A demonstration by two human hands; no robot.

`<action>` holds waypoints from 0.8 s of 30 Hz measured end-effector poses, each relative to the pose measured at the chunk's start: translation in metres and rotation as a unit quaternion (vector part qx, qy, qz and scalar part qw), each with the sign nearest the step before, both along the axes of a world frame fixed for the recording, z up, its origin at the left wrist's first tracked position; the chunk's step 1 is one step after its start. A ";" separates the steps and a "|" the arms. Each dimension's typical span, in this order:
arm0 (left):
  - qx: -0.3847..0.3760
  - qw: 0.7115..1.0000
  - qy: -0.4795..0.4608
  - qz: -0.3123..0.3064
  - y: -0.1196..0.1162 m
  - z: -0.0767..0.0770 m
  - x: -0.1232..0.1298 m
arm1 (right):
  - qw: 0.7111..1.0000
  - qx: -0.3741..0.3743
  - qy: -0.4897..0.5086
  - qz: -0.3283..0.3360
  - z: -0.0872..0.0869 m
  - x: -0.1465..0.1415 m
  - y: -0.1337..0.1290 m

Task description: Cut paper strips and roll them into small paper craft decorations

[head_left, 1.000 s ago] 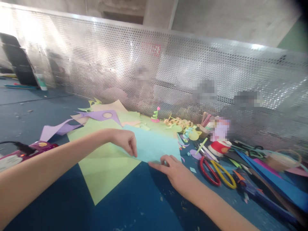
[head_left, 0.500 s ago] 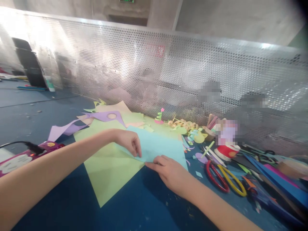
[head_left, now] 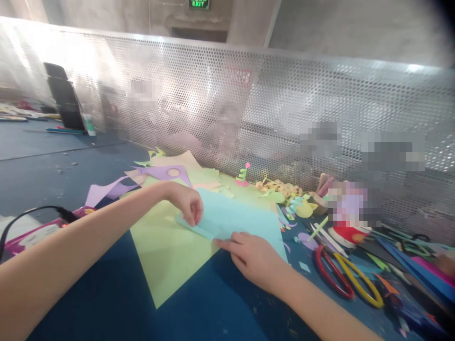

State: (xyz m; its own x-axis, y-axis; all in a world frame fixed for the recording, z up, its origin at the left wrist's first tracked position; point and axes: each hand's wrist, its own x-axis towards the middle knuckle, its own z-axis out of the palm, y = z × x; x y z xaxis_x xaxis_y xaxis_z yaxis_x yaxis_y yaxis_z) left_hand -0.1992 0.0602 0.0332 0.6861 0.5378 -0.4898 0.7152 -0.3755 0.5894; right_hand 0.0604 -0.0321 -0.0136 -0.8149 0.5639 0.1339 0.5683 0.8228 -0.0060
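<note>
A light blue sheet of paper [head_left: 238,210] lies over a pale green sheet [head_left: 167,265], with a narrow fold along its near left edge. My left hand [head_left: 188,203] is closed, its curled fingertips pressing on the blue paper at that fold. At the fold's near corner, my right hand [head_left: 254,260] lies on the blue sheet, index finger stretched out and the other fingers partly bent. Red and yellow handled scissors [head_left: 334,272] lie to the right of my right hand.
Purple paper offcuts [head_left: 106,189] lie at the left, near a pink power strip [head_left: 39,234]. A small paper spiral figure [head_left: 242,175] stands at the back before a perforated metal panel [head_left: 199,94]. Paper scraps, a red and white cup [head_left: 350,234] and blue strips [head_left: 412,260] crowd the right.
My left hand has slid up and left along the fold, away from my right hand. The right hand stays at the corner. The view has turned slightly left.
</note>
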 end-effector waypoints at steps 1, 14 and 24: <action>0.001 1.000 0.009 0.000 0.001 0.000 -0.002 | 1.000 0.004 -0.004 0.000 0.000 0.000 0.000; 0.043 0.995 0.085 -0.013 -0.007 0.013 0.003 | 0.999 0.006 -0.035 0.001 0.010 -0.012 0.002; 0.049 0.992 0.113 -0.005 -0.006 0.013 0.002 | 0.998 -0.016 0.036 0.047 0.007 -0.033 0.011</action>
State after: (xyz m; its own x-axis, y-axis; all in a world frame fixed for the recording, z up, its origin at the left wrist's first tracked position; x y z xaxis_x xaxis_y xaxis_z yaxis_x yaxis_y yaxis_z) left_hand -0.1975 0.0537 0.0457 0.5699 0.5851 -0.5769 0.8212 -0.4306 0.3746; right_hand 0.0274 -0.0209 -0.0070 -0.8533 0.4907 0.1765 0.4861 0.8710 -0.0712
